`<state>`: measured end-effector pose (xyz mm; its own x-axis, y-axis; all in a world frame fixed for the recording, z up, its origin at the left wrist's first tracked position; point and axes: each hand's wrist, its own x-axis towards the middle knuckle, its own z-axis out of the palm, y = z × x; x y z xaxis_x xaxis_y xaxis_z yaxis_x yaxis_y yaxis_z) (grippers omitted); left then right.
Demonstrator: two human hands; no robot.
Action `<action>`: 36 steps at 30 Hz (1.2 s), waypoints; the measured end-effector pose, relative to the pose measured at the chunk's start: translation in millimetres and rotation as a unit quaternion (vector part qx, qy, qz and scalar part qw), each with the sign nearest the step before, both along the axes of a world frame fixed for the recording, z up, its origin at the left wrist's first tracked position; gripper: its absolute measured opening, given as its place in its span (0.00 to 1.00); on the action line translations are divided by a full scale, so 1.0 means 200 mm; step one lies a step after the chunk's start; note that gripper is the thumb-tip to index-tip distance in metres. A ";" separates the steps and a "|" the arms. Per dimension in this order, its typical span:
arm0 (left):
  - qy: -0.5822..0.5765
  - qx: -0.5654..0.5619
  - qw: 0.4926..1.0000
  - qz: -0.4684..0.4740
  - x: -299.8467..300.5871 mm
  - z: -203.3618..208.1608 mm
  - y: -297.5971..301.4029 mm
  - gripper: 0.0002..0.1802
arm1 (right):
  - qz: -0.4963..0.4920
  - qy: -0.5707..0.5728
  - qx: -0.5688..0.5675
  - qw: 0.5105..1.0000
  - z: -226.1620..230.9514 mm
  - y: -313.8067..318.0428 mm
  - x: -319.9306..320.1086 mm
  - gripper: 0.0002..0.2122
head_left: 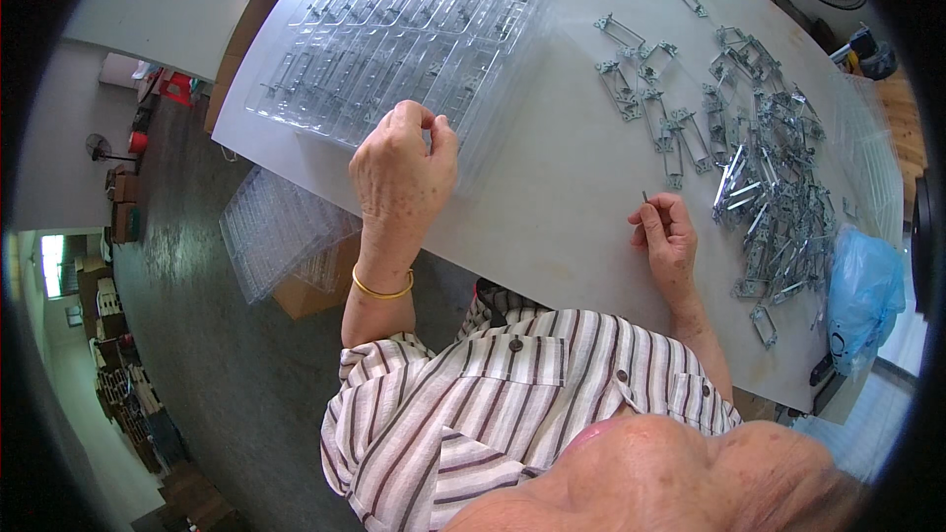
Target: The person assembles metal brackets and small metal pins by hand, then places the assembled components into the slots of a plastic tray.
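My left hand [402, 160], with a gold bangle at its wrist, is over the near edge of a stack of clear plastic trays [522, 0]. Its thumb and fingers are pinched together; whatever is between them cannot be made out. Rows of small metal brackets [379, 74] lie in the top tray's slots. Further right, my right hand [670, 244] is closed just above the white table [552, 207]. A short, thin metal pin [645, 197] sticks up from between its thumb and fingertips.
A large heap of metal frame brackets [774, 187] covers the table's right side, with several loose ones [650, 89] left of it. A blue plastic bag [865, 286] sits at the right edge. More clear trays [281, 227] lie on a cardboard box [315, 286] below the table's left edge.
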<state>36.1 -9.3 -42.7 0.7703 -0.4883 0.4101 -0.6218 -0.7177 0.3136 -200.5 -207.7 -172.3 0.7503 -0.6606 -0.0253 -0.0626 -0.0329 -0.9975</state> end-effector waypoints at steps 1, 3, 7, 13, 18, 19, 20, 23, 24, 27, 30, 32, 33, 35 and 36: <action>0.000 0.000 1.000 0.000 0.00 0.00 0.00 0.07 | 0.000 0.000 0.000 1.000 0.00 0.00 0.00 0.03; 0.009 0.000 1.000 0.003 -0.01 0.00 0.01 0.07 | 0.001 0.012 -0.010 1.000 0.00 0.00 0.00 0.03; 0.003 -0.011 1.000 -0.008 -0.02 0.00 0.00 0.07 | -0.003 0.008 -0.001 1.000 0.01 0.01 -0.01 0.03; -0.053 -0.098 0.992 -0.066 -0.11 -0.02 -0.05 0.06 | -0.032 0.006 0.013 0.999 -0.04 -0.01 -0.01 0.02; 0.020 -0.172 0.968 -0.179 -0.32 -0.07 -0.20 0.07 | 0.017 0.010 0.007 1.000 -0.02 -0.01 -0.01 0.04; 0.043 -0.180 0.958 -0.219 -0.35 -0.10 -0.25 0.07 | 0.008 0.010 0.006 1.000 -0.01 -0.01 -0.02 0.04; 0.044 -0.181 0.956 -0.228 -0.37 -0.13 -0.31 0.07 | 0.019 -0.007 0.017 1.000 -0.01 -0.01 -0.02 0.04; 0.070 -0.151 0.941 -0.294 -0.38 -0.26 -0.49 0.06 | 0.027 -0.031 0.024 0.999 0.00 -0.01 -0.04 0.05; 0.082 -0.133 0.947 -0.281 -0.36 -0.31 -0.55 0.05 | 0.033 -0.038 0.020 0.999 0.00 -0.01 -0.04 0.05; 0.108 -0.104 0.958 -0.246 -0.28 -0.45 -0.69 0.05 | 0.031 -0.036 0.018 0.999 -0.01 -0.01 -0.04 0.05; 0.107 -0.093 0.967 -0.214 -0.21 -0.52 -0.80 0.06 | 0.032 -0.022 0.017 0.999 0.01 -0.01 -0.03 0.05; 0.088 -0.092 0.970 -0.206 -0.17 -0.54 -0.85 0.06 | 0.039 -0.025 0.009 0.999 0.01 0.00 -0.03 0.04; 0.089 -0.092 0.971 -0.201 -0.16 -0.55 -0.88 0.07 | 0.044 -0.023 -0.001 0.999 0.01 -0.01 -0.03 0.04; 0.090 -0.092 0.971 -0.201 -0.14 -0.57 -0.96 0.08 | 0.046 -0.017 -0.002 0.999 0.00 -0.01 -0.04 0.04; 0.094 -0.082 0.975 -0.182 -0.11 -0.57 -0.99 0.11 | 0.058 -0.014 -0.003 0.998 0.00 -0.01 -0.03 0.04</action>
<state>14.1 -206.6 -156.9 0.6270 -0.6829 0.3748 -0.7469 -0.3903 0.5384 -207.4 -209.5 -173.2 0.8218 -0.5698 0.0016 -0.0293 -0.0450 -0.9986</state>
